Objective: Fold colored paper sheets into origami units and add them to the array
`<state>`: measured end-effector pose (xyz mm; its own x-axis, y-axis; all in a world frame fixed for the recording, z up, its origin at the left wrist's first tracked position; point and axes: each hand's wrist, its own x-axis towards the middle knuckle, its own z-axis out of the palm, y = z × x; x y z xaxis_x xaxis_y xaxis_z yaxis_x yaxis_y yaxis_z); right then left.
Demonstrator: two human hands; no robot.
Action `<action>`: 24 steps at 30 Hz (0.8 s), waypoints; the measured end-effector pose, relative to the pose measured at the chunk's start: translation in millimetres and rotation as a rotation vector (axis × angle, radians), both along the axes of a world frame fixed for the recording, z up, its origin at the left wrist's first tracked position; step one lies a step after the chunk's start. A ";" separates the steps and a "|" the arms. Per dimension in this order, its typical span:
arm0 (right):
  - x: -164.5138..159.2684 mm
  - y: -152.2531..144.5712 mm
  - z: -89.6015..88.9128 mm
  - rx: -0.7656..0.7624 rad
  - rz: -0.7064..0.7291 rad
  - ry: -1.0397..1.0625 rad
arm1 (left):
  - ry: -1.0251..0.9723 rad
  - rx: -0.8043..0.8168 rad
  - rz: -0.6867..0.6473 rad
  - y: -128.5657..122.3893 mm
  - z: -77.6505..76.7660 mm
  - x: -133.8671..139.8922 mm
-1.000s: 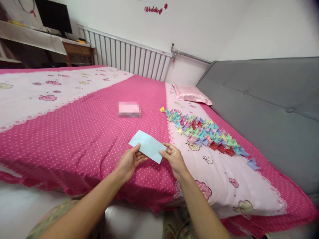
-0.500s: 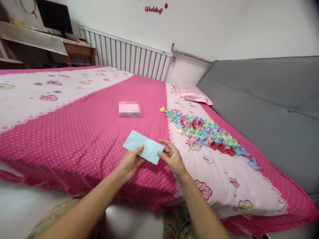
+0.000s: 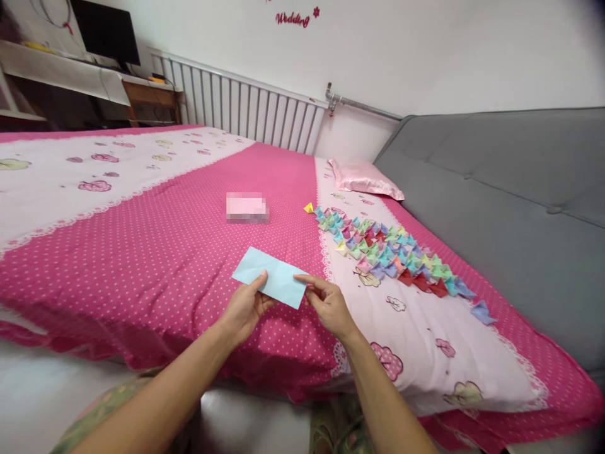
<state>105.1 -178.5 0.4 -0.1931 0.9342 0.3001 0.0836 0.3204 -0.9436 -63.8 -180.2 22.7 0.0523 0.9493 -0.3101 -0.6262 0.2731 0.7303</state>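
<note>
A light blue rectangle of folded paper (image 3: 278,280) is held up above the near side of the bed. My left hand (image 3: 248,309) grips its lower left edge, thumb on top and fingers underneath. At the right end, my right hand (image 3: 328,306) is closed around the short edge; its index finger lies over the upper right corner and its thumb is by the edge. Many small folded paper boats (image 3: 378,246) in mixed colours sit in rows on the bed to the right. A yellow one (image 3: 309,207) stands at their far left end.
The bed has a pink dotted and white patterned cover (image 3: 198,246). A blurred pale pink block (image 3: 246,208) lies beyond my hands. Behind are a pink pillow (image 3: 366,178), a grey padded headboard (image 3: 491,176), a white radiator (image 3: 236,101) and a desk with a monitor (image 3: 106,31).
My right index finger has moved from above the paper's corner down onto it, and the thumb has slid off the top face to the edge. My left hand has barely shifted.
</note>
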 end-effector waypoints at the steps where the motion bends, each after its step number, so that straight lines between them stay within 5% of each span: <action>1: -0.1 -0.1 -0.1 0.017 0.003 -0.013 | 0.003 0.003 -0.008 -0.4 -0.2 -0.2; 16: 1.4 -0.6 1.0 0.125 -0.027 -0.119 | 0.090 0.128 -0.193 -6.2 -3.5 1.0; 24: 0.9 -2.0 4.5 0.112 -0.039 -0.106 | 0.119 0.140 -0.172 -8.2 0.0 2.6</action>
